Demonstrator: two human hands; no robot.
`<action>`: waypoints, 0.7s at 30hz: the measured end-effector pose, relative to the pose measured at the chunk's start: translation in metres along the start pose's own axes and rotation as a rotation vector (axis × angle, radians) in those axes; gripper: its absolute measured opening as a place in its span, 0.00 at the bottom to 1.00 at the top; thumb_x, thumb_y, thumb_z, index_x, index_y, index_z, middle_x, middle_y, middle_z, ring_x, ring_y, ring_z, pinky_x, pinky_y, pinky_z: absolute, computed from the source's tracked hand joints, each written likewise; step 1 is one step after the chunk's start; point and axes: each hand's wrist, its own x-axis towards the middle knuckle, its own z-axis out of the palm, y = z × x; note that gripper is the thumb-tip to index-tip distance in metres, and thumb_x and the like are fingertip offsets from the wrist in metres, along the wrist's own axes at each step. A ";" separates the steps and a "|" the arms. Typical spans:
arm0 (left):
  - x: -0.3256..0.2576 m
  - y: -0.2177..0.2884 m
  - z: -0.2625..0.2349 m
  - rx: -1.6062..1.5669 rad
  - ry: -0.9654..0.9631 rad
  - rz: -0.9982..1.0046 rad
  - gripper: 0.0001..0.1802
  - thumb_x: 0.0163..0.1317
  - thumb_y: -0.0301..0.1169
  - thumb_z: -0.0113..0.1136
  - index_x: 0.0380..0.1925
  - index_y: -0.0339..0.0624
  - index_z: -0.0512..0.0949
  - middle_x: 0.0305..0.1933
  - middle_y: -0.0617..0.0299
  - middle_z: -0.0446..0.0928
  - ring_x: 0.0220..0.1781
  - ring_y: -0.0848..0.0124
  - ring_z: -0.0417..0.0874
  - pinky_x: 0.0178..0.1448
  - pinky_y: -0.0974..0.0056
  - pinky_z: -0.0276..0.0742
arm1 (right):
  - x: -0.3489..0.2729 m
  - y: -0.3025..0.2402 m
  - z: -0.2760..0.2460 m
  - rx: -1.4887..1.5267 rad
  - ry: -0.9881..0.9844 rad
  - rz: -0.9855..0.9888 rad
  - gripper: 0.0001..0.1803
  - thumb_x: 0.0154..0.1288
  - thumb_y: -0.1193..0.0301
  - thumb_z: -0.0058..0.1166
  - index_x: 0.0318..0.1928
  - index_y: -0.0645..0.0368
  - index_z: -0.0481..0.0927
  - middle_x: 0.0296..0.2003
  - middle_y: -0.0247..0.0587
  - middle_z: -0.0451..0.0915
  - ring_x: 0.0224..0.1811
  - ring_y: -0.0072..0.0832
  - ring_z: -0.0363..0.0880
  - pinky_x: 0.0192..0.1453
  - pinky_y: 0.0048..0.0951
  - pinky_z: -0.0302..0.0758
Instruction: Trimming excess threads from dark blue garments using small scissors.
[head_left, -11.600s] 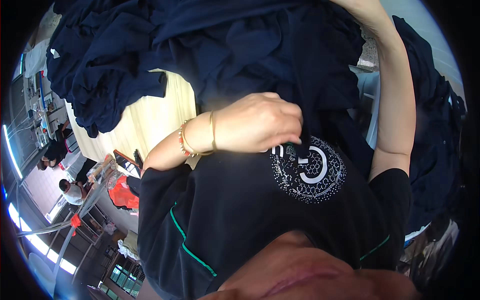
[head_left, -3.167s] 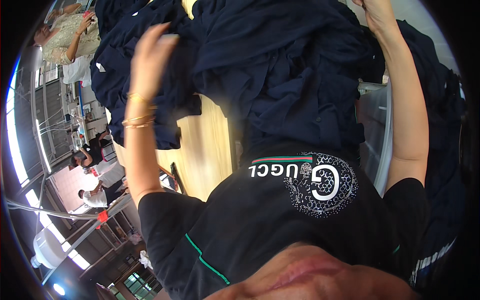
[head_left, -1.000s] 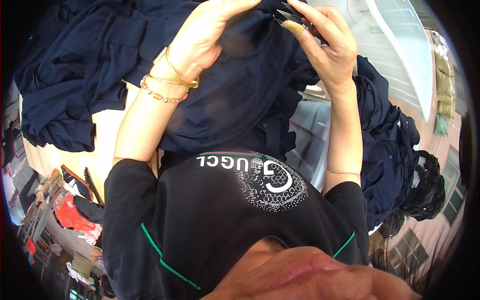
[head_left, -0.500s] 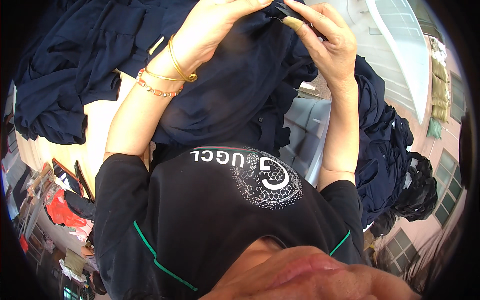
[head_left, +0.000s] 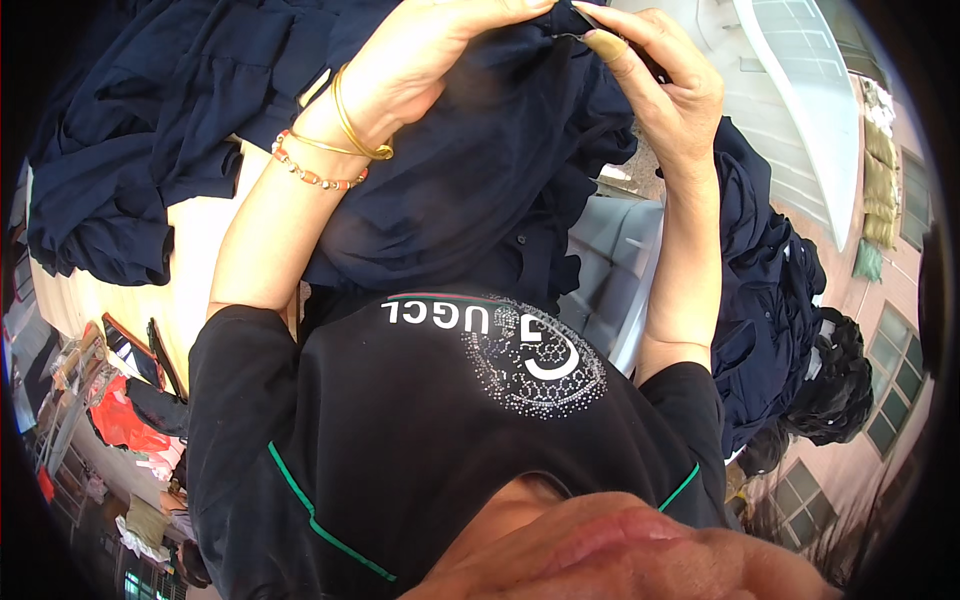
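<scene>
Dark navy cloth (head_left: pixel 430 210), looking like a garment with a small button, lies bunched in front of me. At the top edge my left hand (head_left: pixel 415 70) pinches a fold of it; the fingertips are partly cut off by the picture. Gold bangles and a beaded bracelet circle that wrist. Close by on the right, my right hand (head_left: pixel 675 90) holds small dark thread snips (head_left: pixel 588 17), their blades at the cloth and mostly hidden by the fingers. A tan cover (head_left: pixel 606 45) wraps the right thumb tip. A thin loose thread (head_left: pixel 568 37) runs from the cloth to that thumb.
More navy garments (head_left: pixel 120 190) lie on the pale wooden table (head_left: pixel 200 250) at left. Beside my right arm are a translucent plastic bin (head_left: pixel 620 240) and a heap of navy clothes (head_left: pixel 760 300). A phone-like dark object (head_left: pixel 133 355) rests near the table's left edge.
My right hand has shifted slightly to the right and the snip blades show less between its fingers. The thread now reaches the thumb. My left hand stays nearly in place.
</scene>
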 end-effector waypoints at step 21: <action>-0.013 0.013 0.016 0.085 -0.044 0.056 0.14 0.76 0.28 0.59 0.55 0.32 0.82 0.51 0.67 0.84 0.51 0.82 0.81 0.61 0.75 0.74 | 0.014 -0.052 -0.041 -0.661 0.139 0.541 0.10 0.72 0.75 0.64 0.51 0.65 0.86 0.33 0.28 0.82 0.35 0.15 0.78 0.44 0.16 0.75</action>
